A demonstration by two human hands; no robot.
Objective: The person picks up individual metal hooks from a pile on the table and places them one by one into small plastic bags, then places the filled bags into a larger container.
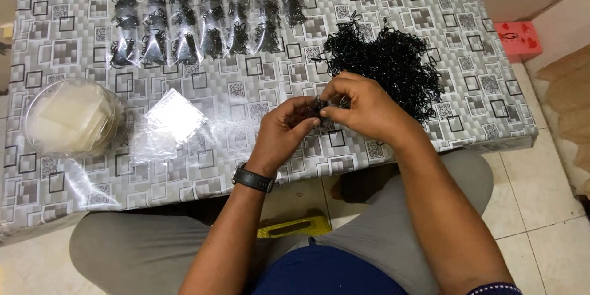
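My left hand (284, 132) and my right hand (362, 107) meet over the middle of a low table (246, 166), fingertips pinched together on a small bunch of black elastic bands (320, 106). A black watch (252, 179) is on my left wrist. Just beyond my right hand lies a big loose pile of black elastic bands (393, 61). At the far side, rows of small clear packets filled with black bands (203, 15) lie side by side.
A stack of empty clear bags (169, 123) lies left of my hands, with a round clear container of more bags (69, 117) further left. A red plastic object (519, 38) sits on the floor at right. A yellow object (294, 227) lies under the table by my knees.
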